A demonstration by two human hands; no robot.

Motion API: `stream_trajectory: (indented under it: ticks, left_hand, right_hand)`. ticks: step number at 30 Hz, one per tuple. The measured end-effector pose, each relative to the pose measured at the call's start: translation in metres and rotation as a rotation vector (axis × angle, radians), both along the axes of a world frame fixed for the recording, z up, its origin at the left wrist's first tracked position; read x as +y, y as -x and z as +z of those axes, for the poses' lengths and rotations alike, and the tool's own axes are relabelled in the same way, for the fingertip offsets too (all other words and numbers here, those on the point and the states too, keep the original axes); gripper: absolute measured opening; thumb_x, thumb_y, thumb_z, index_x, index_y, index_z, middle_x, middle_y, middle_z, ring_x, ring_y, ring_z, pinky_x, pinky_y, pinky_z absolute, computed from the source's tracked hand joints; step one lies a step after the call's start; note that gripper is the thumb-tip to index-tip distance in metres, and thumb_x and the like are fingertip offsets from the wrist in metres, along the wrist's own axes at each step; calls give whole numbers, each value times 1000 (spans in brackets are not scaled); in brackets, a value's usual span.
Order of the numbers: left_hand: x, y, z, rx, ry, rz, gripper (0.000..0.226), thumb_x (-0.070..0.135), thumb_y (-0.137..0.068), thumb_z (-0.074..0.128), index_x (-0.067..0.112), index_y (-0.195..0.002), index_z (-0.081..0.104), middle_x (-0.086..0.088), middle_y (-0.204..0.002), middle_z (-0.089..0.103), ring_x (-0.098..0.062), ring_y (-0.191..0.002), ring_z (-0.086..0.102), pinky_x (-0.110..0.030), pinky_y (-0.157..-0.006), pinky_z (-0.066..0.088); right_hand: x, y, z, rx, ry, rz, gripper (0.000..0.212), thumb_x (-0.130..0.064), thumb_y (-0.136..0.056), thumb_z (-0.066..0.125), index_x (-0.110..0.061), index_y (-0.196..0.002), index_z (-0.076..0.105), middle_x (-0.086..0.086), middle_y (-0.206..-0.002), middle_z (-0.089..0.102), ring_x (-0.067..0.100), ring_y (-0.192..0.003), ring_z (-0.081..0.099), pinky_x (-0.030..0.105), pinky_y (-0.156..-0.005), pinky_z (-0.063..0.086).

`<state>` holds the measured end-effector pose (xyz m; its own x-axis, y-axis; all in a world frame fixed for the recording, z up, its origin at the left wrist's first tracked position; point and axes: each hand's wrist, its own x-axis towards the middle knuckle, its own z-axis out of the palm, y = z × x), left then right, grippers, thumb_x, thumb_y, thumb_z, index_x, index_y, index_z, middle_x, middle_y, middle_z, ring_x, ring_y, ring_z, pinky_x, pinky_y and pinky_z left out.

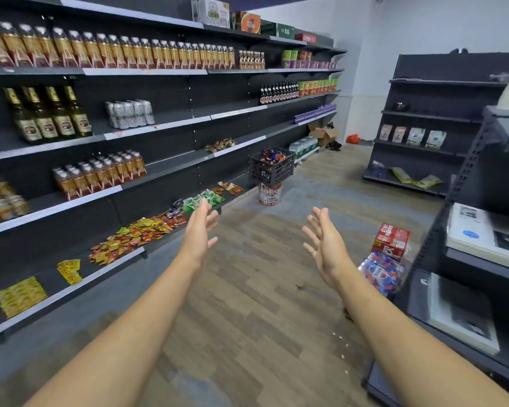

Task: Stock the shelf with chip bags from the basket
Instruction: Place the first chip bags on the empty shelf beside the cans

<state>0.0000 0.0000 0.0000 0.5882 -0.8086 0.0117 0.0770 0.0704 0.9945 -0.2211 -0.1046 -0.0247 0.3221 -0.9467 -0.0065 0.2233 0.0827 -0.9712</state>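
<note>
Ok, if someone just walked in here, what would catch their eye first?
The left hand and right hand reach forward mid-frame, both open and empty. Beyond them a black basket of bright bags sits on a white can beside the long shelf, whose bottom tier holds scattered colourful packets.

A wood-look plank floor (256, 289) runs down the aisle, turning grey along the foot of the long dark wall shelving (171, 92) that fills the left side in several tiers with pale edge strips. The far wall (423, 24) is plain white. Against it stands a freestanding dark shelf unit (441, 69). Nearer on the right is a dark rack (465, 177) with perforated uprights. The light is bright and even.
</note>
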Motion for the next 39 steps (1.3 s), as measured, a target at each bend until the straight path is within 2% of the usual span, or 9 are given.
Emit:
stream_trajectory:
  ticks: [10, 17, 21, 26, 32, 36, 39]
  left_hand:
    - [-119, -114, 6, 4, -17, -24, 65, 63, -98, 30, 23, -148, 38, 0, -145, 50, -18, -131, 47, -51, -112, 36]
    - [-206, -153, 0, 4, -27, -58, 66, 64, -97, 31, 23, -147, 40, 0, -145, 51, -18, -131, 48, -51, -112, 36]
    - [-271, -175, -1, -1, -26, -51, 65, 62, -97, 32, 22, -147, 41, -1, -144, 52, -17, -129, 49, -50, -111, 37]
    - [-365, -199, -2, -13, -40, -40, 59, 63, -98, 33, 25, -140, 47, 1, -142, 54, -18, -129, 50, -48, -110, 39]
    - [-467, -231, 2, -50, -49, -25, 60, 63, -98, 30, 24, -142, 44, 0, -143, 53, -17, -127, 51, -50, -111, 37]
    - [-522, -252, 2, -34, -53, -17, 61, 62, -99, 29, 23, -144, 42, 1, -144, 52, -18, -131, 49, -43, -107, 39]
    - [-565, -271, -2, -28, -60, -28, 62, 62, -98, 30, 22, -145, 42, 0, -145, 52, -18, -131, 48, -44, -107, 38]
  right_hand:
    - [-119, -111, 11, 0, -42, -26, 63, -59, -102, 33, -28, -156, 35, -3, -160, 38, 18, -142, 42, 42, -114, 31]
    - [-201, -155, 5, 1, -45, -47, 62, -59, -103, 32, -28, -156, 35, -3, -160, 38, 19, -143, 42, 42, -114, 31]
    - [-264, -173, -1, -8, -50, -58, 61, -60, -103, 32, -29, -154, 37, -3, -159, 39, 18, -141, 44, 43, -115, 31]
    - [-357, -197, -7, -32, -72, -59, 63, -59, -103, 31, -27, -157, 32, -3, -161, 36, 20, -144, 41, 45, -117, 29]
    - [-462, -225, 1, -43, -75, -30, 64, -59, -103, 30, -26, -158, 30, -3, -162, 35, 19, -146, 38, 47, -121, 26]
    - [-517, -246, 4, -19, -69, -15, 61, -59, -104, 30, -28, -157, 32, -4, -161, 37, 18, -145, 39, 48, -122, 26]
    - [-561, -266, 3, -7, -72, -15, 61, -59, -103, 31, -29, -156, 33, -5, -160, 37, 17, -143, 41, 46, -121, 27]
